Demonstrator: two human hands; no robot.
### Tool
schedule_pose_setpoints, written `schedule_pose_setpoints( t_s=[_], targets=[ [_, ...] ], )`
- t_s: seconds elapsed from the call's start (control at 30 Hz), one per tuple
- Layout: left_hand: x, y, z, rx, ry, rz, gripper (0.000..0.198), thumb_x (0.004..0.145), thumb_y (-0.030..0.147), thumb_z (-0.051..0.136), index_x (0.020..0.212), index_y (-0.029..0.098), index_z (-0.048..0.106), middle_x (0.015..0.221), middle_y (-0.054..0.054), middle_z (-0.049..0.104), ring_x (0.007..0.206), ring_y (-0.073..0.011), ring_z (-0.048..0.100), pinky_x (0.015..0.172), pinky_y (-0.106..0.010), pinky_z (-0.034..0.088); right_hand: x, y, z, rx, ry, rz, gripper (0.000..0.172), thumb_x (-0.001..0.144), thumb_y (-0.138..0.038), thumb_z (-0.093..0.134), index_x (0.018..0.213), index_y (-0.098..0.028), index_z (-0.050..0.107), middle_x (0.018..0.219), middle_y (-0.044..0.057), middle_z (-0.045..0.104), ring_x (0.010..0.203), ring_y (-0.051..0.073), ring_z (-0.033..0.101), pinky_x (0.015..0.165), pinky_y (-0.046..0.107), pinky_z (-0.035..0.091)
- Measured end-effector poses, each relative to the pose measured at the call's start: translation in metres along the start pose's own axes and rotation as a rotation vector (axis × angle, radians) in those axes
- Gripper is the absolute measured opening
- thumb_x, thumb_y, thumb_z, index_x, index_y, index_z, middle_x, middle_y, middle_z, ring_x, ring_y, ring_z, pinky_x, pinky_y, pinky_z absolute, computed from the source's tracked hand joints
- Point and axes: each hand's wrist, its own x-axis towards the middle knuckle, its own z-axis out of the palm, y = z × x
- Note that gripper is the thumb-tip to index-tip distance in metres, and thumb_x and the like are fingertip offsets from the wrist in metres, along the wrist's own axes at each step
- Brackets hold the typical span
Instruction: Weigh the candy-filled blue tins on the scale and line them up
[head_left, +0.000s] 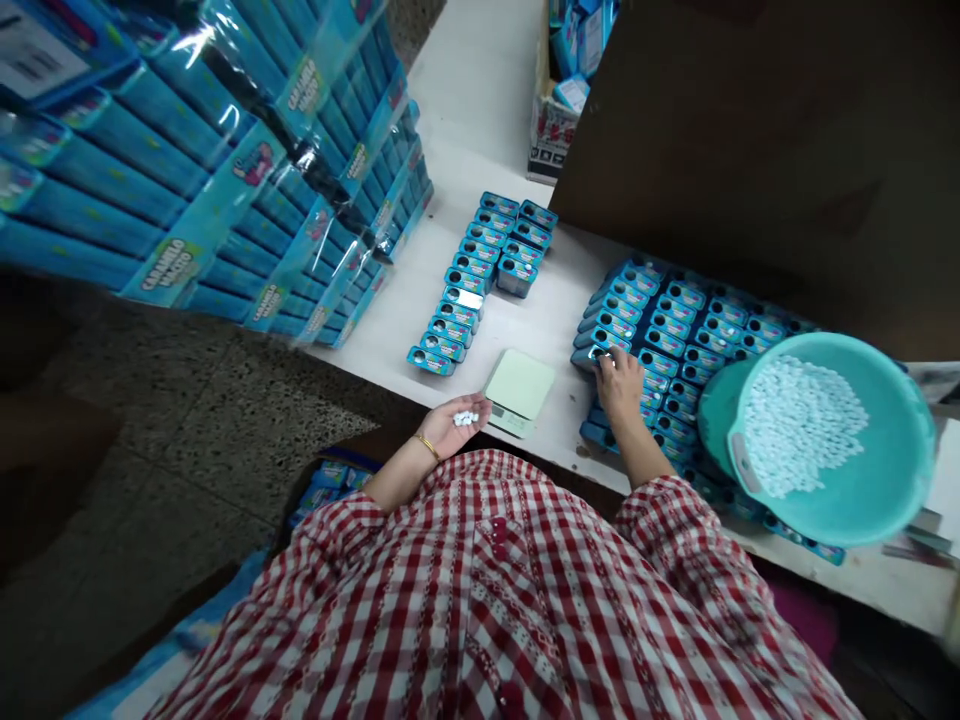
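My left hand [456,422] is cupped palm up at the table's near edge, with a few small white candies [466,418] lying in it. My right hand [619,385] reaches forward onto a block of small blue tins [679,330], its fingertips pinched at one tin [598,354] at the block's left end; something white shows at the fingertips. A pale green digital scale [519,388] sits between the two hands. A teal bowl [892,500] full of white candies [799,420] rests on the tins to the right.
Two rows of blue tins [480,275] stand further out on the white table [480,110]. Shrink-wrapped stacks of blue boxes [202,160] rise at the left. A large brown cardboard box [765,140] stands behind the tins. More tins lie under the table edge [330,480].
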Motion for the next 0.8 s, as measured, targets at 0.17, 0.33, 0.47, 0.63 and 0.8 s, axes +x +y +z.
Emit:
schedule_pose_setpoints(
  t_s=[0.17, 0.33, 0.47, 0.63, 0.8],
  targets=[
    [0.002, -0.004, -0.006, -0.053, -0.014, 0.015, 0.022, 0.081, 0.004, 0.042, 0.081, 0.005, 0.064, 0.081, -0.014, 0.068, 0.082, -0.0177, 0.067, 0.078, -0.028, 0.053, -0.012, -0.011, -0.024, 0.003, 0.023, -0.081, 0.024, 0.088, -0.020, 0.040, 0.096, -0.021, 0.063, 0.125, 0.008, 0.051, 0.102, 0.024, 0.043, 0.081, 0.036, 0.030],
    [0.005, -0.006, -0.007, -0.110, -0.002, 0.018, 0.024, 0.084, 0.010, 0.041, 0.084, 0.005, 0.064, 0.083, -0.014, 0.069, 0.084, -0.0182, 0.066, 0.079, -0.029, 0.051, -0.023, -0.072, -0.058, 0.088, -0.011, -0.387, 0.025, 0.088, -0.017, 0.041, 0.100, -0.022, 0.062, 0.122, 0.009, 0.053, 0.102, 0.023, 0.042, 0.085, 0.038, 0.028],
    [0.005, -0.005, -0.007, -0.120, -0.027, 0.019, 0.029, 0.087, 0.018, 0.039, 0.096, 0.005, 0.064, 0.087, -0.014, 0.069, 0.088, -0.0191, 0.065, 0.082, -0.031, 0.050, -0.025, -0.113, -0.060, 0.152, -0.083, -0.495, 0.025, 0.088, -0.016, 0.041, 0.101, -0.018, 0.062, 0.119, 0.012, 0.054, 0.098, 0.024, 0.043, 0.084, 0.038, 0.031],
    [0.002, -0.009, -0.017, -0.118, -0.033, 0.016, 0.034, 0.091, 0.024, 0.035, 0.098, 0.005, 0.062, 0.082, -0.013, 0.068, 0.078, -0.0175, 0.065, 0.075, -0.029, 0.051, -0.043, -0.152, -0.066, 0.331, -0.092, -0.563, 0.028, 0.091, -0.021, 0.038, 0.110, -0.013, 0.058, 0.119, 0.015, 0.053, 0.103, 0.024, 0.043, 0.085, 0.037, 0.036],
    [-0.005, -0.018, -0.034, -0.156, -0.013, -0.066, 0.045, 0.093, 0.037, 0.029, 0.108, 0.008, 0.059, 0.085, -0.010, 0.068, 0.078, -0.0172, 0.065, 0.078, -0.031, 0.050, -0.061, -0.203, -0.075, 0.447, -0.232, -0.732, 0.030, 0.091, -0.016, 0.035, 0.116, -0.011, 0.051, 0.104, 0.013, 0.056, 0.095, 0.022, 0.046, 0.081, 0.037, 0.041]
  ],
)
